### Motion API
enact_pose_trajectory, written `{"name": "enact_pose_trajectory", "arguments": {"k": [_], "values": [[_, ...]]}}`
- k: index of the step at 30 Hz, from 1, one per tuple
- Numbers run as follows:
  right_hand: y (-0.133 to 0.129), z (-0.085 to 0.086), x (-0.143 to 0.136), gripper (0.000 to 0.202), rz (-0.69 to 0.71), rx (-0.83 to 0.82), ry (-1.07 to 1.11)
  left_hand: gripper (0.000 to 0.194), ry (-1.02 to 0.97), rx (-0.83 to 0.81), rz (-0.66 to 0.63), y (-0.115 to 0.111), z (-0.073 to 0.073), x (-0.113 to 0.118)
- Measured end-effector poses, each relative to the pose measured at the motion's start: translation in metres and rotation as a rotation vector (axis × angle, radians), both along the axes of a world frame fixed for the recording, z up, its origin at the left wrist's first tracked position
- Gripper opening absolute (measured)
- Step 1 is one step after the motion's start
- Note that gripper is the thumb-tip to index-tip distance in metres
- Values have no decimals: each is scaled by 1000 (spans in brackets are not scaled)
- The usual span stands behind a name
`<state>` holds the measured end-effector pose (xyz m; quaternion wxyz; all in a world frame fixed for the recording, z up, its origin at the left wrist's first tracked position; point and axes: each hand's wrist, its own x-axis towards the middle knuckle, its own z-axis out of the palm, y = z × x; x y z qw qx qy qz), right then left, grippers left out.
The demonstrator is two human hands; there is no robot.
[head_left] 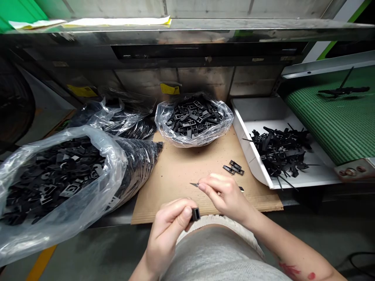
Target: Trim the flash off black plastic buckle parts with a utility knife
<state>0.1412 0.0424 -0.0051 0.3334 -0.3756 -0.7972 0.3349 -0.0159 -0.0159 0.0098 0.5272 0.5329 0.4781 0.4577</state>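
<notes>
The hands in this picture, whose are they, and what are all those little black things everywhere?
The picture comes from a camera worn on a person's head, looking down, so the hands are that person's own. The left hand pinches one small black plastic piece. The right hand holds a thin blade, pointed to the left.

They work over a sheet of brown cardboard. A few loose black pieces lie on it. Behind sits a clear bag full of the same pieces, and a bigger bag lies on the left. On the right, a white tray holds black parts with spiky stems, beside a green belt.
</notes>
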Motion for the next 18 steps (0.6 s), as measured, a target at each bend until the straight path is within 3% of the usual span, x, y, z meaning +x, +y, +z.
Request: {"name": "enact_pose_trajectory", "arguments": {"k": [7,12,18], "values": [[0,7,9,32,55,-493,298,31,-25,-5,47,4,-2,0],[-5,11,-3,39,243,-885,513,32,-14,-36,63,6,-8,4],[-11,1,-4,33,49,-818,417,34,-116,-229,206,20,-15,16]]}}
